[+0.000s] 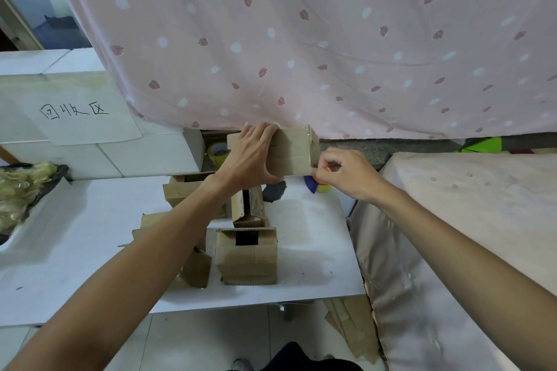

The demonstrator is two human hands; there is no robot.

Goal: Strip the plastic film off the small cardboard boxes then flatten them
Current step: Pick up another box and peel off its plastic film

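Note:
I hold a small cardboard box up above the white table, its shiny plastic film catching light along the top right edge. My left hand grips the box's left end, fingers over the top and thumb beneath. My right hand pinches at the box's lower right corner, where the film edge sits; what it pinches is too small to make out. Several other small cardboard boxes stand on the table below, one with an open top, another behind it.
A bin with crumpled film sits at the left. White blocks carry a handwritten paper sign. A pink patterned curtain hangs behind. A tape roll lies beyond the table. Flattened cardboard lies on the floor beside a covered surface.

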